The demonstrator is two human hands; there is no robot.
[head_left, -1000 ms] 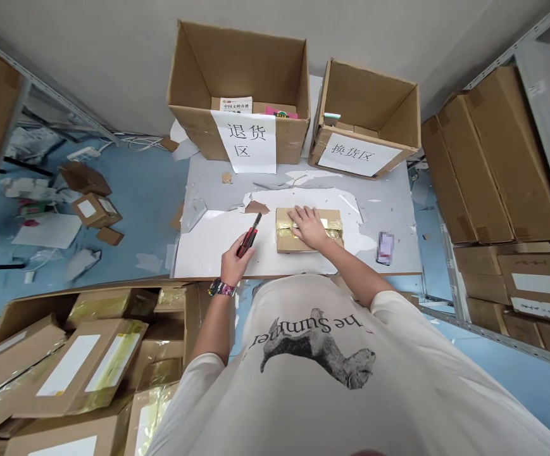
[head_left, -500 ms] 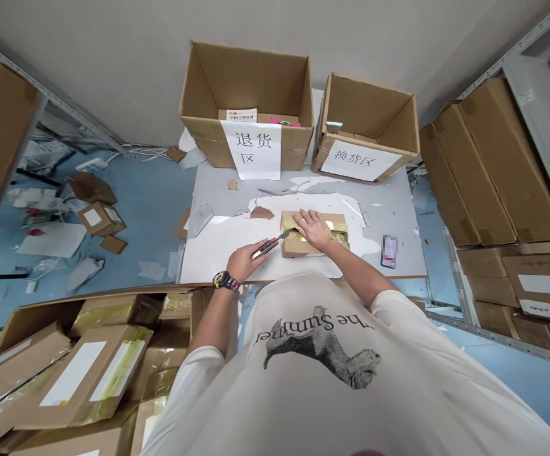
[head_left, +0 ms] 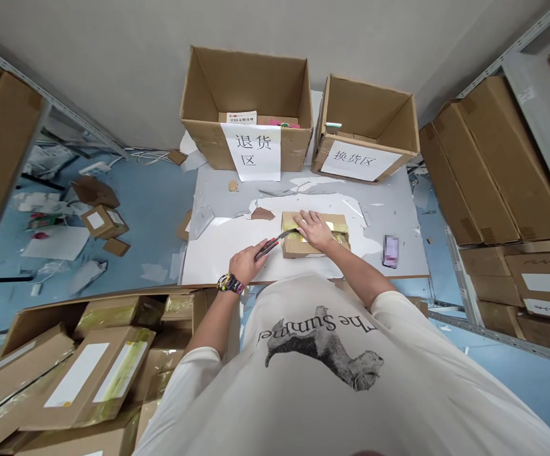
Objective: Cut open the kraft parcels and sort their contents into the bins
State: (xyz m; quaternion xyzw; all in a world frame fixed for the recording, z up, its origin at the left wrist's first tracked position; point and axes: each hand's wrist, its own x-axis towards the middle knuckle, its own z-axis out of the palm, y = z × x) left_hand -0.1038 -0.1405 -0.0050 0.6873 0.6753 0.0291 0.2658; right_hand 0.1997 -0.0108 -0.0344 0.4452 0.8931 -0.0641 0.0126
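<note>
My left hand (head_left: 247, 263) is closed around the handle of a red and dark utility knife (head_left: 269, 246). The knife's blade points right and reaches the left part of a small cardboard box (head_left: 296, 251) sealed with yellowish tape. My right hand (head_left: 316, 230) lies on top of this box with its fingers stretched out, near the blade tip. An opening shows in the taped top beside my right fingers; what is inside cannot be made out.
Two open cartons with paper signs, a larger one (head_left: 293, 149) and a smaller one (head_left: 322, 158), stand at the table's back. A phone (head_left: 390, 251) lies at right. Taped parcels (head_left: 75, 373) fill a big box at lower left. Boxes on shelving (head_left: 516, 158) flank the right.
My left hand has shifted slightly right and the knife has turned, its blade now reaching closer to my right fingers. My right hand stays on the box.
</note>
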